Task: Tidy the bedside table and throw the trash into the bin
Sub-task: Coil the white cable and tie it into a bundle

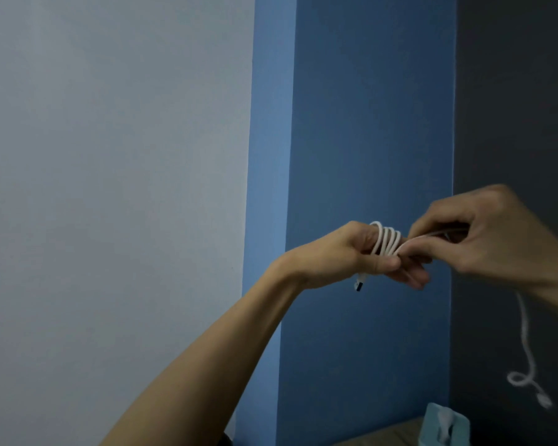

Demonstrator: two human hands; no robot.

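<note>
White cable (388, 241) — coiled round left hand (351, 255), thumb clamping it | right hand (490, 233) grip pinches the strand

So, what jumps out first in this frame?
A white cable is coiled round the left hand's fingers mid-frame, against the blue wall. The right hand pinches the cable just beside the coil. The loose end dangles to a plug at lower right, above a blue box at the bottom edge.
</note>
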